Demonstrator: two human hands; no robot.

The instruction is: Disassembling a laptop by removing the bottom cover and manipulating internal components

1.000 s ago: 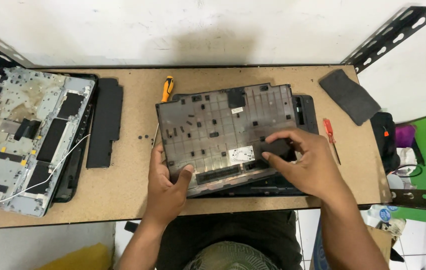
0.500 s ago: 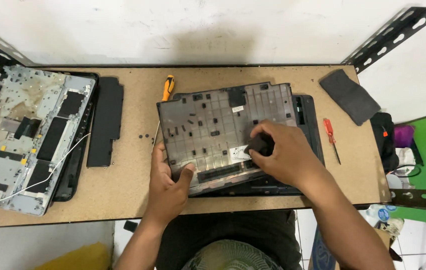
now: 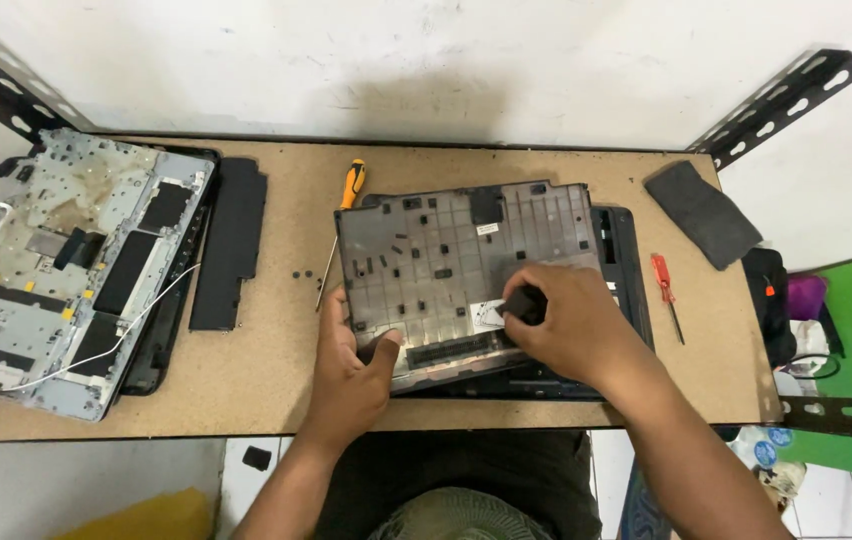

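A grey laptop bottom cover, inner side up, lies tilted on a black laptop base in the middle of the brown bench. My left hand grips the cover's near left corner, thumb on top. My right hand rests on the cover's near right part and is closed around a small black object, next to a white sticker. What the black object is cannot be made out.
An orange-handled screwdriver lies left of the cover, with small screws beside it. A red screwdriver and a dark pad lie on the right. A stripped metal laptop chassis and a long black battery occupy the left side.
My right hand has slid left across the cover with the small black object. My left hand has stayed at the cover's near left corner.
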